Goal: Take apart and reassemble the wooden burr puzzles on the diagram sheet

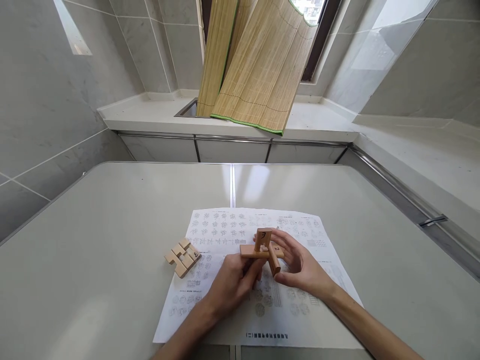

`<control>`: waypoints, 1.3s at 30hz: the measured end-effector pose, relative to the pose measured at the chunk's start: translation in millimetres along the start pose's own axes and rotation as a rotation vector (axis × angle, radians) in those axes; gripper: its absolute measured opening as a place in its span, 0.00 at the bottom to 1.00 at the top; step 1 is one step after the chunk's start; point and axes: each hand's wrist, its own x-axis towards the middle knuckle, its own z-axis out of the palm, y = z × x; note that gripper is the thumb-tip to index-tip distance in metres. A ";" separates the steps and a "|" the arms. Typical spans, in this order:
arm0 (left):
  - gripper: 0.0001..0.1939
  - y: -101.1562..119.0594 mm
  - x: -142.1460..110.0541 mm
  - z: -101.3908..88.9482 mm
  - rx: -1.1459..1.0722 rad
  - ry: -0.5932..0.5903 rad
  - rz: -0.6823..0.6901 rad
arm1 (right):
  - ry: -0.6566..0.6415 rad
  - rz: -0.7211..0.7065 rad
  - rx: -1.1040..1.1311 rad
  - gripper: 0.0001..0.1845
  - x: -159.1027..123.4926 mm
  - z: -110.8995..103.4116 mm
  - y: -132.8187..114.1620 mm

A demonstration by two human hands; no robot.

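Several notched wooden puzzle pieces, fitted crosswise into a partial burr puzzle, are held up between my two hands over the paper. My left hand grips it from below and the left, its fingers partly hidden under the wood. On the right side my right hand has thumb and fingers around the pieces, near one marked 2. An upright piece bears a dark numeral. Left of my hands, more notched wooden pieces lie side by side, one marked 3, partly on the sheet.
A printed sheet with rows of small puzzle diagrams lies under my hands on the pale table. Beyond the table's far edge are a white counter, a sink and a hanging bamboo blind. Tiled walls stand on both sides.
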 end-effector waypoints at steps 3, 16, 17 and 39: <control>0.18 1.1 -0.3 -0.4 0.008 -0.038 0.014 | -0.014 0.000 0.013 0.48 -0.7 -1.9 2.4; 0.15 9.9 0.1 -2.5 0.123 -0.145 0.138 | -0.102 -0.014 -0.057 0.44 0.9 5.7 -10.6; 0.14 11.6 -0.1 -2.2 0.127 -0.163 0.146 | -0.101 -0.013 -0.085 0.44 0.5 6.0 -11.9; 0.18 3.6 -1.3 4.6 0.136 -0.152 0.016 | 0.010 -0.059 0.086 0.43 2.2 3.5 -6.3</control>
